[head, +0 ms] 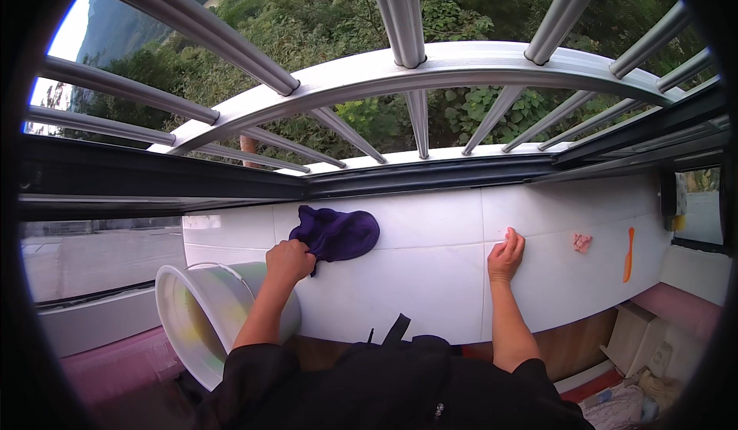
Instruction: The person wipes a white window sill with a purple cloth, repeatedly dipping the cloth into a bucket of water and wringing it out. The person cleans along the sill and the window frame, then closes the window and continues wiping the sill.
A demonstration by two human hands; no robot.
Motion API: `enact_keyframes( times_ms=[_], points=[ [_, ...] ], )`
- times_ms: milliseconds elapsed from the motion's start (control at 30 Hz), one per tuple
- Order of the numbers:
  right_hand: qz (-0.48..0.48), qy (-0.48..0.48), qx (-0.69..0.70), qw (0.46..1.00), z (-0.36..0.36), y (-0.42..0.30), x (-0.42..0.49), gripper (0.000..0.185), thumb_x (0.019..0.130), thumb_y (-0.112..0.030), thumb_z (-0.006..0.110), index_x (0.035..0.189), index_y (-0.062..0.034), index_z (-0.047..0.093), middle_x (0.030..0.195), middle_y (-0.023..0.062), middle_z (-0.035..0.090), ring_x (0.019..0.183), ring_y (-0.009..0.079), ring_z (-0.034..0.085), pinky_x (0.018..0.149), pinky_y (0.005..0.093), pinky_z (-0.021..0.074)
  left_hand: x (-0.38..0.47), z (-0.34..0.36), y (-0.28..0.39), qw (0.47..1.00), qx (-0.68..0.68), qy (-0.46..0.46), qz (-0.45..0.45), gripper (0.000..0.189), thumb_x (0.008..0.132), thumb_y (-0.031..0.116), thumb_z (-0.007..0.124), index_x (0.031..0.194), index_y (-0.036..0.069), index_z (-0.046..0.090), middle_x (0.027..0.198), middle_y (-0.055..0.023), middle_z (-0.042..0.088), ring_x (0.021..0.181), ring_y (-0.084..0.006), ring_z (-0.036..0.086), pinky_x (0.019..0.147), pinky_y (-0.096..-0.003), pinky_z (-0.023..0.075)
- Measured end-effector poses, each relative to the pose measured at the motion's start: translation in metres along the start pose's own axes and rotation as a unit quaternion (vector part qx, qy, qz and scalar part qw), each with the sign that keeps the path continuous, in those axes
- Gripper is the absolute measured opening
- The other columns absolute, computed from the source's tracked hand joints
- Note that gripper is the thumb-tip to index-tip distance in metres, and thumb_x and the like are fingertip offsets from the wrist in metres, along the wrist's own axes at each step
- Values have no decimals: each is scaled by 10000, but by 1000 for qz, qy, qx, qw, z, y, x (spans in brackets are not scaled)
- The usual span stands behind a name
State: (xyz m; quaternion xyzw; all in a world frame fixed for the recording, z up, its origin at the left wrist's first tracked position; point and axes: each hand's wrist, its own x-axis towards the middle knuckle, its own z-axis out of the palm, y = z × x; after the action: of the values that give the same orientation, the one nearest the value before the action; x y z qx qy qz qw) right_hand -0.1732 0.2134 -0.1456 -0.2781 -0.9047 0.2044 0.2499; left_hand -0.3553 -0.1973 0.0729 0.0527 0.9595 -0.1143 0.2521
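My left hand (pixel 290 261) grips the near left edge of a dark purple cloth (pixel 340 235). The cloth lies rumpled on the white tiled window sill (pixel 403 291), its rounded end spread to the right. Farther right, my right hand (pixel 505 256) rests at the sill near a tile joint, fingers curled together. Whether anything small is between its fingertips cannot be told. To the right of that hand sits a crumpled pink scrap (pixel 582 243). An orange plastic knife-like scraper (pixel 629 255) lies beyond it, towards the sill's right end.
A white plastic bucket (pixel 173 291) with a wire handle stands tilted in view beside my left forearm. Dark window frame (pixel 403 183) edges the sill's far side. Metal guard bars (pixel 410 20) rise outside, before green trees. At lower right are a pale box-like piece (pixel 633 337) and heaped fabric (pixel 620 404).
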Motion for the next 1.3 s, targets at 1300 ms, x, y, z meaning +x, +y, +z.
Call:
enact_keyframes(
  times_ms=[1300],
  points=[
    [-14,-11,5,1000,3,9,-2,416,865,62,470,1256,-38,575,1108,136,554,1009,293,634,876,406,537,19,117,125,881,-53,399,249,346,761,28,690,1103,70,665,1136,-157,560,1103,-324,538,1121,-502,369]
  ],
)
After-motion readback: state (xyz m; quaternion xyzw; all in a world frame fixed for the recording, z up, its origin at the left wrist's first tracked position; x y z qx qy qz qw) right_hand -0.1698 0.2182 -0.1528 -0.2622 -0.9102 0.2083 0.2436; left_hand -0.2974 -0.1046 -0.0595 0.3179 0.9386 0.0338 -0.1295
